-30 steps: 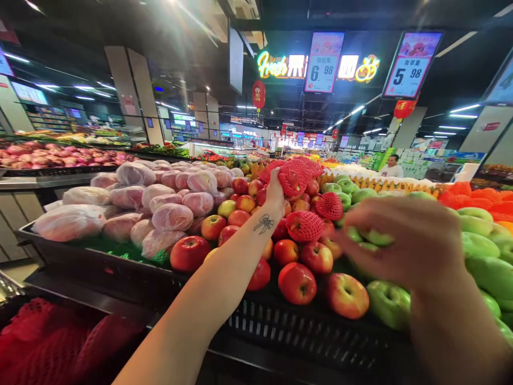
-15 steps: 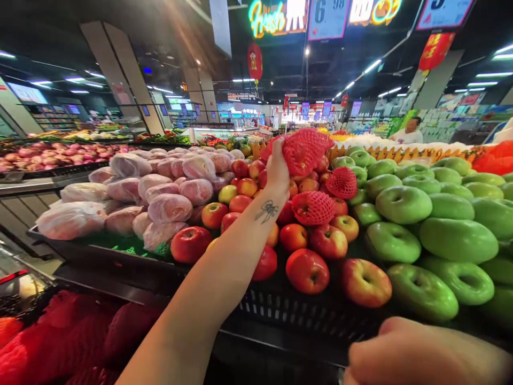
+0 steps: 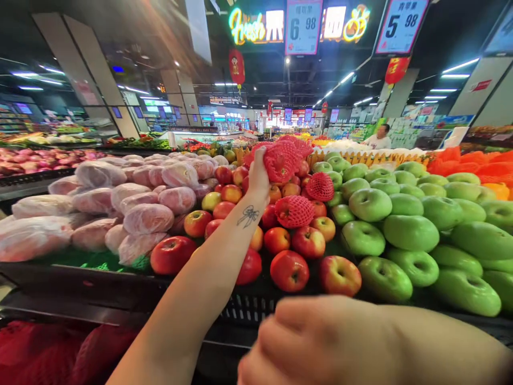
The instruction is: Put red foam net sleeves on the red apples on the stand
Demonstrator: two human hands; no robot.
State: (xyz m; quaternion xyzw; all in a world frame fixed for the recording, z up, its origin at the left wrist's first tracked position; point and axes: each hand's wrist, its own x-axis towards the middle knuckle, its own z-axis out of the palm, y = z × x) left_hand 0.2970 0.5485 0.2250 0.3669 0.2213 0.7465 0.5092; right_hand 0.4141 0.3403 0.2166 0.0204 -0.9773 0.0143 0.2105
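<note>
Left hand (image 3: 259, 174): frame centre, at foam-netted apple (image 3: 282, 163); fingers mostly hidden, grip cannot be told.
Right hand (image 3: 298, 342): bottom, fingers curled fist-like.
Netted apple: best cupped lightly.

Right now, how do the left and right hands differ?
The left hand is at the red foam netting; the right hand is curled low, cut by the bottom edge. The right hand is blurred and looks larger; the left hand is sharper and farther off. Both are bare.

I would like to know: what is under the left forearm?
Red apples show on both sides of the left forearm. Whatever lies directly beneath it is covered and cannot be seen.
</note>
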